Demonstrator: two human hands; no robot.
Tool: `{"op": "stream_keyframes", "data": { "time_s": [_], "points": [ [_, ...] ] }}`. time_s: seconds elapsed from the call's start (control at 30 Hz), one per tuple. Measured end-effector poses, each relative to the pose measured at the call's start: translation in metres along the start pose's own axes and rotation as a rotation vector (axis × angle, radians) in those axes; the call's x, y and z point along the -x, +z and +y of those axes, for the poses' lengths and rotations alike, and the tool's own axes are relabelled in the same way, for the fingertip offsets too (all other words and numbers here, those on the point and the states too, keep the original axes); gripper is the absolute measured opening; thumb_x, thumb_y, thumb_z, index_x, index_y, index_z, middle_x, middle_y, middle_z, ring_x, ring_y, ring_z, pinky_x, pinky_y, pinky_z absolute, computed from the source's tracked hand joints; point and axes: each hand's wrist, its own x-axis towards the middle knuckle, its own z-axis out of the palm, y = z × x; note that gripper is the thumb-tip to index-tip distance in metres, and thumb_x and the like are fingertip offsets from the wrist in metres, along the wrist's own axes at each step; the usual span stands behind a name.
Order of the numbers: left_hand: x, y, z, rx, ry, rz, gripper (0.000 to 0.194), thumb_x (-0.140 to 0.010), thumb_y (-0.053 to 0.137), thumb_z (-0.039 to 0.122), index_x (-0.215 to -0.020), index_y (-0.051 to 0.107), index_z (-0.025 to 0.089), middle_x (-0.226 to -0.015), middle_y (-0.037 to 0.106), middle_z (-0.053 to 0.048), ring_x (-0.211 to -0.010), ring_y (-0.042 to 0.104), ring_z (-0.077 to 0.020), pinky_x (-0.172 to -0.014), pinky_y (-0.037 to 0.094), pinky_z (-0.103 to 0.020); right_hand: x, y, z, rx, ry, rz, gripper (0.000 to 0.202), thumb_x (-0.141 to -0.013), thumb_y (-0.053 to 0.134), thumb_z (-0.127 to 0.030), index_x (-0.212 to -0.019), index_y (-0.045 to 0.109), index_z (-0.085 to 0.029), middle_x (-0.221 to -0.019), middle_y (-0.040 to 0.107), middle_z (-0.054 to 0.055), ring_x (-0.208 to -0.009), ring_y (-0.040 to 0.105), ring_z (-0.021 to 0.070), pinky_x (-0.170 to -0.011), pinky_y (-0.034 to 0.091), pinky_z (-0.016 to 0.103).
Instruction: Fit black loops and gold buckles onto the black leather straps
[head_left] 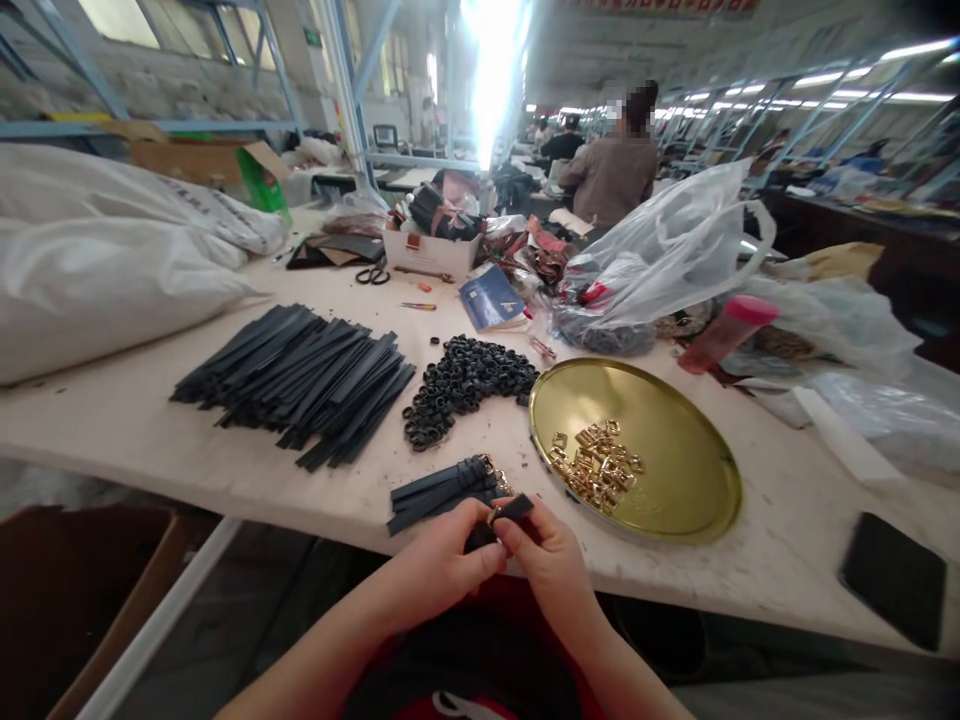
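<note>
Close to the table's front edge, my left hand point(452, 555) and my right hand point(546, 545) meet around a dark strap point(516, 507). Both are closed on it, and a bit of gold metal shows between the fingertips. Just beyond them lies a small bundle of finished-looking dark straps point(435, 492) with loops and gold buckles. Further left is a large pile of flat dark strips point(300, 375). Many small black loops point(472, 375) are heaped in the middle. On the right, a round gold tray point(682, 470) carries a cluster of gold buckles point(600, 465).
A black phone point(894, 578) lies at the right edge. Behind are scissors point(373, 275), a blue booklet point(491, 298), a filled white box point(427, 255), a clear plastic bag point(667, 255) and a pink-lidded bottle point(724, 335). White sacks point(105, 280) stand left; a person point(615, 175) is further back.
</note>
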Motion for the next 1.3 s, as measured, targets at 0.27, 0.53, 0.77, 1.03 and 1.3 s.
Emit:
{"op": "stream_keyframes", "data": {
  "time_s": [0.27, 0.53, 0.77, 1.03, 1.3],
  "points": [
    [-0.003, 0.007, -0.012, 0.357, -0.102, -0.015, 0.027, -0.079, 0.046, 0.043, -0.08, 0.044, 0.016, -0.066, 0.058, 0.001, -0.042, 0.045, -0.0052, -0.041, 0.035, -0.017, 0.001, 0.001, 0.003, 0.042, 0.049, -0.011, 0.024, -0.078, 0.056, -0.039, -0.068, 0.054, -0.017, -0.059, 0.052, -0.003, -0.057, 0.047, 0.0107, -0.056, 0.04, 0.023],
    [0.0, 0.01, -0.01, 0.477, -0.19, 0.058, 0.023, -0.076, 0.049, 0.039, -0.073, 0.042, 0.017, -0.055, 0.055, 0.004, -0.036, 0.038, -0.0036, -0.038, 0.028, -0.016, 0.0, 0.003, 0.007, 0.252, -0.054, 0.04, 0.023, -0.082, 0.049, -0.036, -0.068, 0.053, -0.018, -0.059, 0.052, -0.002, -0.057, 0.048, 0.0121, -0.055, 0.039, 0.024],
    [0.005, 0.007, -0.011, 0.339, -0.113, 0.063, 0.02, -0.078, 0.047, 0.035, -0.07, 0.043, 0.018, -0.051, 0.053, 0.005, -0.037, 0.039, -0.0048, -0.038, 0.028, -0.016, 0.002, -0.005, 0.003, 0.543, -0.424, -0.068, 0.006, -0.08, 0.053, -0.024, -0.08, 0.058, -0.02, -0.073, 0.059, 0.001, -0.068, 0.053, 0.0146, -0.063, 0.042, 0.026],
    [-0.002, -0.005, -0.021, 0.372, -0.139, 0.048, 0.022, -0.073, 0.054, 0.034, -0.066, 0.041, 0.018, -0.046, 0.052, 0.006, -0.034, 0.036, -0.005, -0.035, 0.022, -0.016, -0.01, 0.006, -0.001, 0.39, -0.148, -0.157, 0.014, -0.079, 0.053, -0.032, -0.073, 0.053, -0.019, -0.064, 0.053, -0.002, -0.06, 0.048, 0.0123, -0.055, 0.038, 0.023],
    [-0.017, -0.028, -0.02, 0.239, -0.075, 0.138, 0.019, -0.076, 0.052, 0.031, -0.091, 0.054, 0.018, -0.059, 0.054, 0.006, -0.049, 0.044, -0.0082, -0.048, 0.033, -0.018, -0.083, -0.011, -0.013, 0.541, -0.148, -0.288, 0.05, -0.091, 0.019, -0.043, -0.079, 0.059, -0.016, -0.065, 0.056, 0.003, -0.062, 0.053, 0.0147, -0.057, 0.041, 0.025]
  ]
}}
